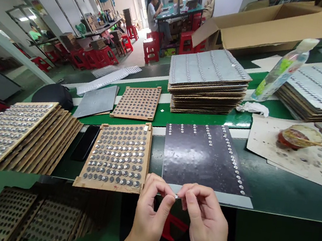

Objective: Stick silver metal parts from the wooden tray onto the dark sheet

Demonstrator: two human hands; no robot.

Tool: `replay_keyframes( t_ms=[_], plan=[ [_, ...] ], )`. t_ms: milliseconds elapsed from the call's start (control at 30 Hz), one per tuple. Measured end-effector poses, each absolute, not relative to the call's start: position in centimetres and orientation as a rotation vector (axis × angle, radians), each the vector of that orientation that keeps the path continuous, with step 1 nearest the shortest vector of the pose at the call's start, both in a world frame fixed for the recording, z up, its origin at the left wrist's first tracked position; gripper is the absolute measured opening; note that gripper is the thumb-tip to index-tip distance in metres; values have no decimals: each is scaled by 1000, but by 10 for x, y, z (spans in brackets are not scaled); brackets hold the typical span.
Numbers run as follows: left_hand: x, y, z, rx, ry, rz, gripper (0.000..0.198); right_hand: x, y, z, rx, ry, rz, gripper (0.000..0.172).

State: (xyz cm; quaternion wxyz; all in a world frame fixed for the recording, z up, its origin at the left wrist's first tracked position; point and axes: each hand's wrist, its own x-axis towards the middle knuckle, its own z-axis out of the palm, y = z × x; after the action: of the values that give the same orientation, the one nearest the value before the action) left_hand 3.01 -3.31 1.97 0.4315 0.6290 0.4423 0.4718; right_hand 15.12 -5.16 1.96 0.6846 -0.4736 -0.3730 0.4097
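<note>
Silver stud [176, 196], tiny, its shape too small to make out in detail: pinched between the fingertips of both hands, the fingers closed on it and nearly meeting. Item: left hand [148, 218] and right hand [207, 225], curled inward, held just above the near edge of a green workbench [295, 199].

Directly ahead: black sheet [200, 159], rows of studs along it. To its left: wooden tray [118, 156], packed with rows of round studs, and beyond that a leaning stack of wooden trays [15, 134] — same contents. Farther up the bench: second tray [136, 102], gray board [95, 102], tall stack of gray sheets [206, 81] lined with studs.

Right side: stained paper [295, 158] under a brown pot with a stick [297, 138]; plastic bottle [281, 70]; cardboard box [264, 27]. Far back: seated person [155, 13], red stools [150, 49].
</note>
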Motion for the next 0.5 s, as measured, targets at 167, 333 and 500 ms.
replay_keyframes(
  t_ms=[167, 333, 500],
  plan=[
    [29, -33, 22, 1565, 1090, 1160, 18, 156, -54, 12, -978, -789, 1084, 12],
    [29, -32, 23, 1581, 1095, 1159, 17, 157, -53, 17, -1006, -910, 1099, 13],
    [29, -30, 26, 1568, 1080, 1114, 20, 159, -48, 17, -984, -823, 1248, 27]
  ],
)
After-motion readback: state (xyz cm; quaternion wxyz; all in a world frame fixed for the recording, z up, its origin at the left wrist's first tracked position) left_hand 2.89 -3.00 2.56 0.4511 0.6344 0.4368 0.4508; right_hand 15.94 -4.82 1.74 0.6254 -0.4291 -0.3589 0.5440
